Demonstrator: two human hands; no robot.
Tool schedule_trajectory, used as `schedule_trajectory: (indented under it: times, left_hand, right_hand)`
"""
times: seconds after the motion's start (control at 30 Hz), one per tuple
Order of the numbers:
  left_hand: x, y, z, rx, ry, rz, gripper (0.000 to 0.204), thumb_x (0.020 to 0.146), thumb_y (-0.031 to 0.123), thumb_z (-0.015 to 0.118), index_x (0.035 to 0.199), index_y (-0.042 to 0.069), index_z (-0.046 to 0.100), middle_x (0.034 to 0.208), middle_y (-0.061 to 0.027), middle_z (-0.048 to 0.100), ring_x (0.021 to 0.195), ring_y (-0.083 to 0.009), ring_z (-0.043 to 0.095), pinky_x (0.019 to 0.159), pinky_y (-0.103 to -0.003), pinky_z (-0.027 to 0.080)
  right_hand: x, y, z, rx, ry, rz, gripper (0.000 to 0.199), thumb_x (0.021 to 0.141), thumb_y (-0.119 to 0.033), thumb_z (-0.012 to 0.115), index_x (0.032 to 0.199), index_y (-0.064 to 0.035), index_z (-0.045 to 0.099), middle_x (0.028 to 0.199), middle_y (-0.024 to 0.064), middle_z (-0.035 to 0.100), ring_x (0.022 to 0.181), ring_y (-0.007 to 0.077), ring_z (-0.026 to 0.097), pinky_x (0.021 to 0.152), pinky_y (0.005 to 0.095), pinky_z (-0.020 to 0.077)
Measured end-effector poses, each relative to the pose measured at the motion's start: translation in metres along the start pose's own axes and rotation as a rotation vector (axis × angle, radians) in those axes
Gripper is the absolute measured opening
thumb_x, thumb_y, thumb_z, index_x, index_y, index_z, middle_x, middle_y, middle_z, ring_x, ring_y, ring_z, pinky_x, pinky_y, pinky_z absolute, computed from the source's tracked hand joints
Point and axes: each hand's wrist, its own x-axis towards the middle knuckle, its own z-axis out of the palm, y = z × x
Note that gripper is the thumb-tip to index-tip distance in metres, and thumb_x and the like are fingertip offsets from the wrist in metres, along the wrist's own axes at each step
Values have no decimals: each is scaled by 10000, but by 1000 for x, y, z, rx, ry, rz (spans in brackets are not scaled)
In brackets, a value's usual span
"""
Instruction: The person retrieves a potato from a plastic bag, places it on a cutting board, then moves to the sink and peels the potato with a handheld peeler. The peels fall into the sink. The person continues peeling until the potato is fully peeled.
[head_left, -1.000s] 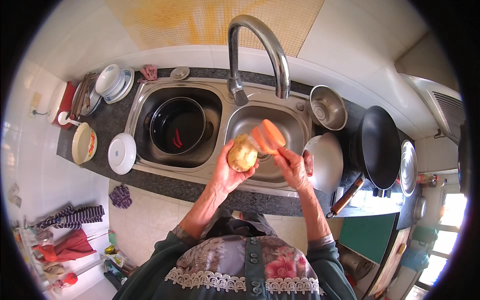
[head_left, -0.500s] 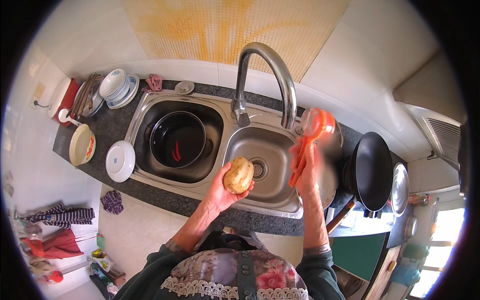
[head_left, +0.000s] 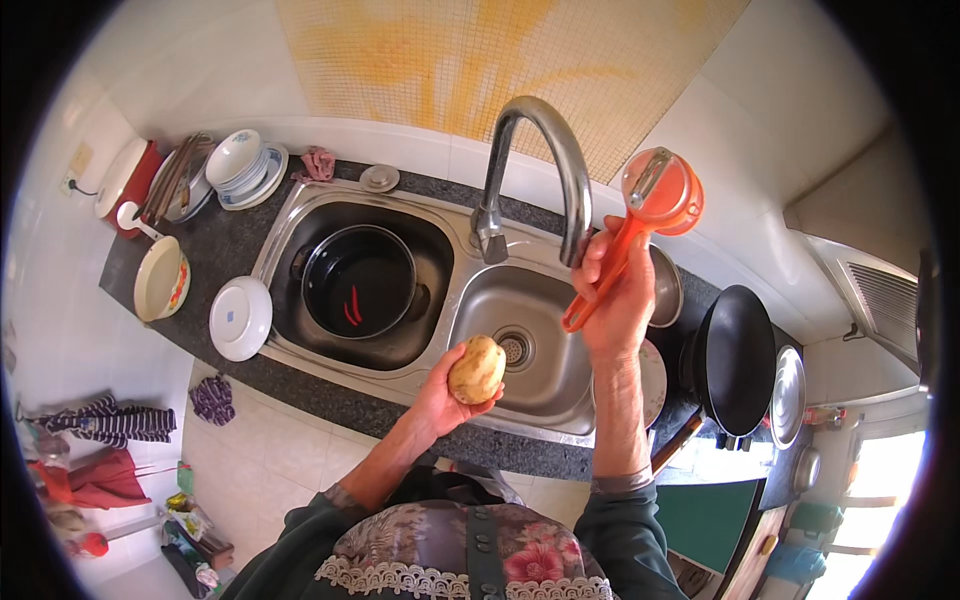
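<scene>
My left hand (head_left: 440, 392) holds a yellowish potato (head_left: 476, 369) over the near rim of the right basin of a steel double sink (head_left: 548, 352). My right hand (head_left: 612, 295) is raised beside the curved tap (head_left: 545, 150) and grips the handle of an orange peeler (head_left: 640, 225), whose round head points up toward the tiled wall. In the left basin stands a black pot (head_left: 358, 282) with two red chillies (head_left: 352, 306) in it.
Dark counter (head_left: 240, 240) around the sink carries a white plate (head_left: 240, 318), a cream pan (head_left: 160, 278) and stacked bowls (head_left: 243, 160) at left. To the right stand a black wok (head_left: 738, 358), a steel bowl (head_left: 664, 285) and lids (head_left: 786, 396). Floor and clothes lie at lower left.
My right hand has lifted the orange peeler away from the potato, up and to the right beside the tap. The left hand keeps the potato, now lower over the sink's near rim.
</scene>
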Motion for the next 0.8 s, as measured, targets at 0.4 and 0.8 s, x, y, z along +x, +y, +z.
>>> schedule_trajectory:
  times: [0.4, 0.8]
  left_hand:
    - [-11, 9, 1, 25, 84, 166, 462, 875, 470, 476, 1199, 142, 482, 1093, -60, 591, 988, -234, 580, 820, -444, 490]
    - [7, 25, 17, -24, 67, 153, 506, 858, 525, 488, 1138, 107, 547, 1000, -90, 612, 877, -242, 615, 676, -319, 533]
  right_hand:
    - [9, 113, 116, 264, -130, 72, 340, 940, -358, 440, 1077, -47, 454, 802, 94, 577, 668, 190, 569, 598, 300, 435]
    - [-74, 46, -50, -913, -218, 210, 250, 947, -238, 447, 968, 1, 517, 660, -8, 494, 533, 33, 402, 474, 178, 328]
